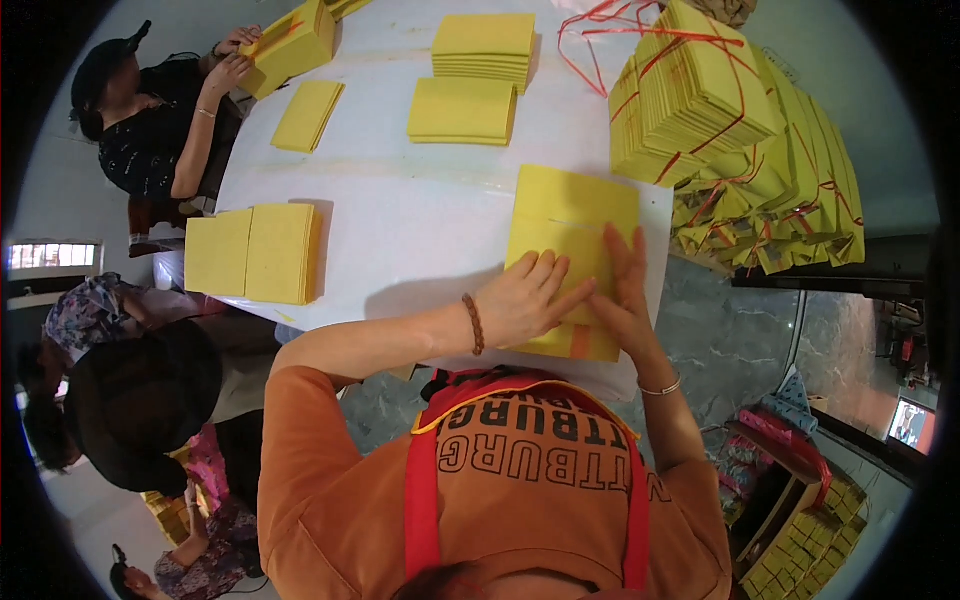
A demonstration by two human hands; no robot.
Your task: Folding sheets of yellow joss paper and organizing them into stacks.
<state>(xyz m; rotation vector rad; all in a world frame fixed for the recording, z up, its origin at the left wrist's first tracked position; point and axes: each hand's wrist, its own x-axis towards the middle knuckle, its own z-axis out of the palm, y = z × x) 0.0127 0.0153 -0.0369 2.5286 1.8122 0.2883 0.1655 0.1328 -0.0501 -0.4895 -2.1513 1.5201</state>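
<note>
Yellow paper sheets in a flat stack (565, 230) lie at the near right corner of the white table (400, 220), squared to its right edge, probably so the pile sits within easy reach. Left hand (525, 300) rests flat on the stack's lower left part, fingers spread and apart, gripping nothing; it looks to be pinning the pile so it does not slide. Right hand (620, 295) lies open beside it, fingers straight and pointing away along the sheet, palm down, touching the left hand's fingertips. The stack runs out beyond both hands toward the table's middle. An orange strip (580, 342) shows at the stack's near edge, between the wrists. Off the right edge, bundles of yellow paper tied with red string (730, 140) are heaped high. Further out, two neat yellow piles (470, 85) sit near the far edge, a paired pile (255, 253) at the left edge, and another person's hands (235, 60) hold a yellow block at the far left corner.
</note>
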